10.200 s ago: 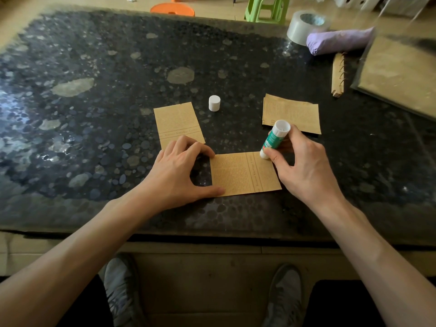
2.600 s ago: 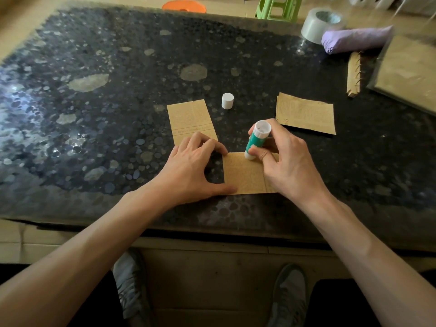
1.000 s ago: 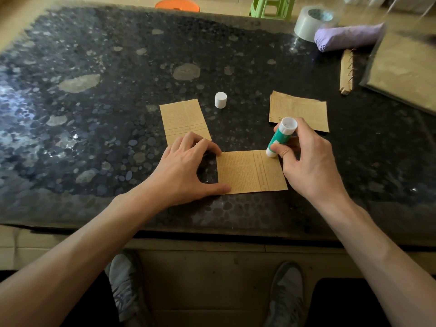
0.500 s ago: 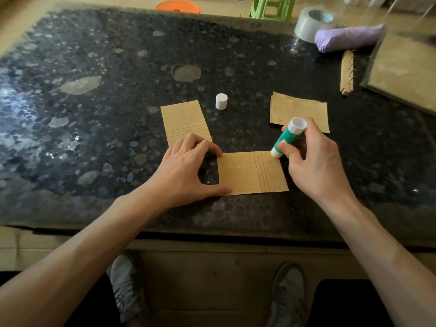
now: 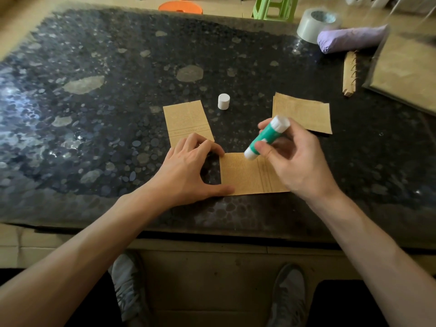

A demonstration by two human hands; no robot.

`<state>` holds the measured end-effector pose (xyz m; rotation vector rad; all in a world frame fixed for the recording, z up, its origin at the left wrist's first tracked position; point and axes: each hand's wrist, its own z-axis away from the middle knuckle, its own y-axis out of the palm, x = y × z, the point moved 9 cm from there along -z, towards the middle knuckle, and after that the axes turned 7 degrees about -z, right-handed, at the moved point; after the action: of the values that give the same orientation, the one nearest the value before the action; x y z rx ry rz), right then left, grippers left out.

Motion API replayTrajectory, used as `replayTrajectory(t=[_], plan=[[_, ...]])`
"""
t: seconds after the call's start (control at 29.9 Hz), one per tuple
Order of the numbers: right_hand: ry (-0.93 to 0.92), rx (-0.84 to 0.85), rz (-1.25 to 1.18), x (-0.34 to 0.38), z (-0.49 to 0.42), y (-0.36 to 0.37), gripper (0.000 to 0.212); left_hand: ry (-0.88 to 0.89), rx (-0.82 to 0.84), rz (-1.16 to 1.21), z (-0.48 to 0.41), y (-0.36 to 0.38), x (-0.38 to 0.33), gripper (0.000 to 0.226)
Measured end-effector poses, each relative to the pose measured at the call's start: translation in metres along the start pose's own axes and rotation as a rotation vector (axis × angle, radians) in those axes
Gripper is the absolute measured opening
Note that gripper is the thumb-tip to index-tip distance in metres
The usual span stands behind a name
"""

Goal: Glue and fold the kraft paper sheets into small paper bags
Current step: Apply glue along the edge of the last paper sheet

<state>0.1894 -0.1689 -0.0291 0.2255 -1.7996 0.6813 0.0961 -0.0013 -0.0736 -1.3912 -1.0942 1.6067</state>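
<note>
The brown, faintly ruled kraft paper sheet (image 5: pixel 245 175) in work lay flat near the front edge of the dark pebble-patterned stone table (image 5: pixel 94 119), between the two hands. A pair of printed lines crossed it toward its right side.

The left hand (image 5: pixel 186 166) held it down: the thumb lay straight on the near-left corner, and the arched fingertips rested by the far-left corner. The fingers were spread, with nothing gripped.

The right hand (image 5: pixel 292 161) held a green glue stick with white ends (image 5: pixel 265 138), pinched between thumb and fingers and tilted. Its lower white end stood at the sheet's far edge. Contact with the paper could not be confirmed because of blur. The palm covered part of the sheet's right side.

A second kraft sheet (image 5: pixel 186 119), narrow and bearing a printed band, lay just beyond the left hand, partly under its fingertips. A third kraft sheet (image 5: pixel 303 113) lay beyond the right hand. A small white cylindrical cap (image 5: pixel 223 101) stood upright between these two, apart from both.

At the far right corner were a grey tape roll (image 5: pixel 315 24), a lilac rolled bundle (image 5: pixel 351 40) touching it, a brown spiral-bound strip (image 5: pixel 349 74) and a clear-wrapped pack of kraft paper (image 5: pixel 405 74).

Beyond the table stood a green plastic stool (image 5: pixel 273 8) and an orange round object (image 5: pixel 180 7). Two grey shoes (image 5: pixel 127 286) showed below the table edge.
</note>
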Motion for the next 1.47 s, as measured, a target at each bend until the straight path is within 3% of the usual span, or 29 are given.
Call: replayTrajectory(t=[0.3, 0.67, 0.9, 1.24, 1.47], plan=[[-0.027, 0.182, 0.131, 0.002, 0.002, 0.042, 0.044, 0.009, -0.007, -0.018, -0.001, 0.001, 0.001, 0.083], [-0.061, 0.076, 0.184, 0.003, 0.005, 0.041, 0.039, 0.009, 0.000, -0.015, -0.002, 0.001, 0.001, 0.081], [-0.048, 0.185, 0.234, 0.001, 0.009, 0.047, 0.037, 0.004, -0.017, -0.006, -0.001, 0.000, 0.000, 0.084], [-0.166, 0.074, 0.303, 0.011, 0.016, 0.041, 0.028, 0.010, -0.012, -0.007, -0.002, 0.001, 0.001, 0.085], [-0.117, 0.123, 0.326, 0.004, 0.017, 0.043, 0.031, 0.003, -0.005, -0.002, -0.001, 0.001, 0.001, 0.084]])
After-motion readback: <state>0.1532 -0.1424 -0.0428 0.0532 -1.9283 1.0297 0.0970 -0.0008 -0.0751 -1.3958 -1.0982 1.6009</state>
